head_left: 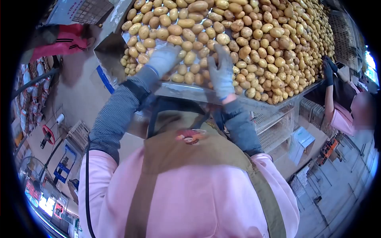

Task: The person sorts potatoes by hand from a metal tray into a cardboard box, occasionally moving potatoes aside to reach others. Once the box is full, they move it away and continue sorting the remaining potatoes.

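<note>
A large heap of small yellow potatoes [274,51] covers the metal sorting table [186,89] in front of me. My left hand [163,61], in a pale glove, lies over the potatoes near the table's front edge. Its fingers are smeared by motion, so their grip does not show. To its right, my right hand [222,73], also gloved, reaches over the same edge with fingers and thumb apart. I see nothing held in it. Between the two hands, several loose potatoes [189,67] lie on a light surface.
A co-worker in pink [343,119] stands at the table's right side, dark-gloved hands near the potatoes. Another person's pink clothing [63,41] shows at upper left. Crates [274,123] stand under the table, beside a white box [302,139]. Filled sacks [33,91] are stacked at left.
</note>
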Tool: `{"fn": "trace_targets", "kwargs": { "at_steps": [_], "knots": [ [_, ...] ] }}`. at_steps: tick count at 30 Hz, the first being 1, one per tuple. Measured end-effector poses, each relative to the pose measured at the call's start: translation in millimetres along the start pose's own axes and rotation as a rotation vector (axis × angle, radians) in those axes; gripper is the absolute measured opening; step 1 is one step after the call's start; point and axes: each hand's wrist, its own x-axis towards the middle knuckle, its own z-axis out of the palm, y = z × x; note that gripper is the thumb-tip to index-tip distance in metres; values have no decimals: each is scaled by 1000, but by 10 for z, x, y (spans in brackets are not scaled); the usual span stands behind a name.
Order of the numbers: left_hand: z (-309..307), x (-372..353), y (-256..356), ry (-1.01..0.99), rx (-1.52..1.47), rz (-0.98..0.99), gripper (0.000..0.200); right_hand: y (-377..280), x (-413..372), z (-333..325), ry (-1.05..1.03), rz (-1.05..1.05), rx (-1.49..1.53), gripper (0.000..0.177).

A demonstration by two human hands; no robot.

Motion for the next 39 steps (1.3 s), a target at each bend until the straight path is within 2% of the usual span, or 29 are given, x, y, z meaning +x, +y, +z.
{"fn": "trace_targets", "kwargs": {
  "at_steps": [1, 2, 3, 4, 6, 7, 8, 9, 10, 11, 12, 14, 16, 18, 19, 20, 22, 23, 26, 28, 30, 32, 34, 35, 38, 39],
  "knots": [
    [-78, 9, -23, -44, -79, -14, 33, -41, -117, -52, -109, 148, 163, 53],
    [-126, 9, -50, -89, -155, -26, 34, -75, -217, -95, -148, 125, 229, 49],
    [-124, -135, 16, 191, -281, 117, 40, -110, -311, -136, -189, 105, 295, 46],
    [-114, -229, 136, 36, -268, 62, 44, -137, -405, -168, -159, -80, 254, 41],
    [-156, -587, 555, 187, -290, 327, 47, -72, -598, -158, -332, 85, 544, 41],
    [-208, -728, 791, 135, -325, 294, 47, 51, -660, -77, -513, 432, 870, 47],
    [-256, -773, 919, 90, -350, 264, 47, -173, -666, -232, -499, 485, 822, 42],
    [-166, -783, 909, 117, -544, 326, 46, -397, -670, -386, -486, 539, 775, 37],
    [-104, -829, 958, 56, -719, 230, 45, -619, -676, -540, -473, 594, 730, 32],
    [-57, -904, 1042, -5, -892, 128, 44, -630, -748, -514, -384, 672, 944, 29],
    [-34, -952, 1121, -67, -1063, 22, 43, -579, -804, -467, -339, 640, 1004, 32],
    [10, -948, 1215, -79, -1454, -12, 40, -516, -897, -396, -257, 568, 1126, 38],
    [120, -891, 1215, -119, -1740, -33, 39, -458, -899, -496, -265, 374, 967, 39],
    [145, -906, 1236, -235, -1693, -217, 38, -321, -824, -596, -206, 99, 674, 40],
    [149, -926, 1233, -286, -1665, -310, 37, -300, -769, -640, -166, 137, 647, 39],
    [156, -939, 1224, -254, -1428, -195, 36, -289, -710, -689, -125, 175, 620, 39],
    [230, -949, 1180, -188, -947, 18, 33, -397, -531, -872, -31, 656, 854, 42],
    [553, -926, 1002, -9, -715, 320, 30, 116, -484, -732, -84, 293, 304, 50],
    [172, -525, 846, 126, -722, 104, 31, 305, -508, -178, -42, -164, -447, 53],
    [-204, -12, 656, 310, -665, 66, 29, 281, -363, -109, -70, -117, -347, 52],
    [-377, 614, 440, 472, -247, 216, 28, 189, -249, -176, -121, -112, -311, 45],
    [-211, 1157, 274, 429, 121, 299, 27, 121, -62, -248, -172, -93, -317, 32],
    [-246, 1344, 520, 203, 374, 189, 27, 14, 137, -284, -233, 15, -388, 26],
    [-298, 1395, 606, 138, 438, 183, 25, 10, 197, -271, -153, 15, -270, 23],
    [-277, 1505, 423, 158, 294, 300, 24, -53, 218, -307, 95, 70, 151, 22],
    [-308, 1385, 354, 281, 119, 314, 23, -10, 181, -273, 56, 256, 380, 26]
  ]
}}
